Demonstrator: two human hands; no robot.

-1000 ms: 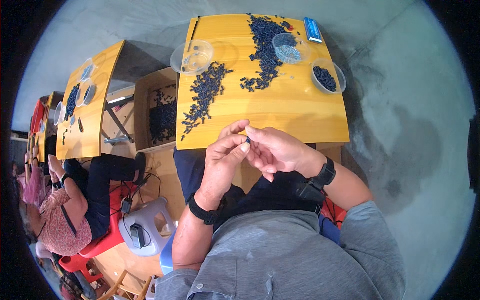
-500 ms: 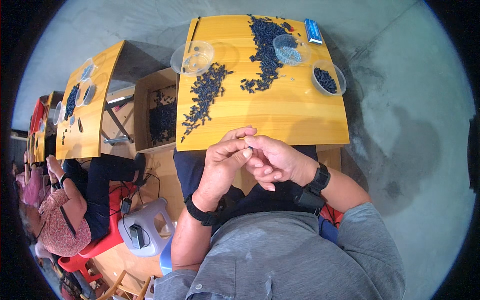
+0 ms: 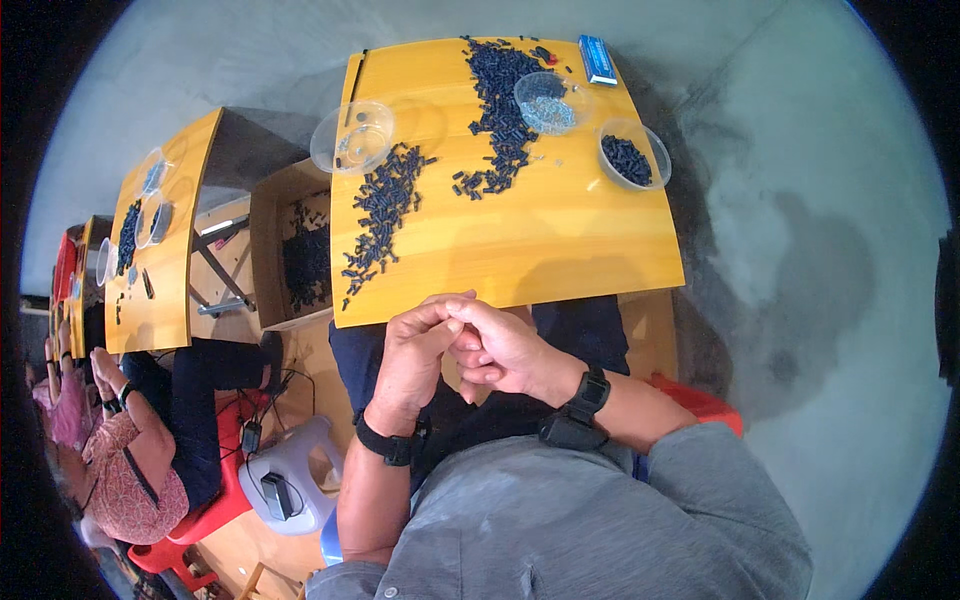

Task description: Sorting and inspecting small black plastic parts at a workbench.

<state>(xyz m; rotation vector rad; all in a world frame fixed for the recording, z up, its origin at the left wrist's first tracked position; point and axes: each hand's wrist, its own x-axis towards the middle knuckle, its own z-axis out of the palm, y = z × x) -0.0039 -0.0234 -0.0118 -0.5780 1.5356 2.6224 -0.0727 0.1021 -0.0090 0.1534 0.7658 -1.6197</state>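
Note:
Just off the near edge of the yellow table [image 3: 540, 245], my left hand [image 3: 410, 345] and my right hand [image 3: 512, 348] meet above my lap. The fingers of both are closed and pressed together; whatever they hold is hidden between them. On the tabletop lie a loose heap of small black cylindrical pieces [image 3: 385, 205] at the left and a bigger heap [image 3: 500, 100] farther back. A clear plastic bowl [image 3: 548, 117] by the bigger heap contains small silvery parts. Another clear bowl [image 3: 627, 162] at the right edge has black pieces in it.
A clear bowl [image 3: 340, 138] with a few small bits sits at the table's left edge, near a thin dark rod [image 3: 357, 85]. A blue box [image 3: 597, 60] lies far right. Left of the table stands a cardboard box [image 3: 268, 255] of black pieces. A co-worker [image 3: 130, 470] sits farther left.
The view has shifted, so the table appears lower and to the left. A tiny dark piece seen at my fingertips before is now covered as my hands close tighter together.

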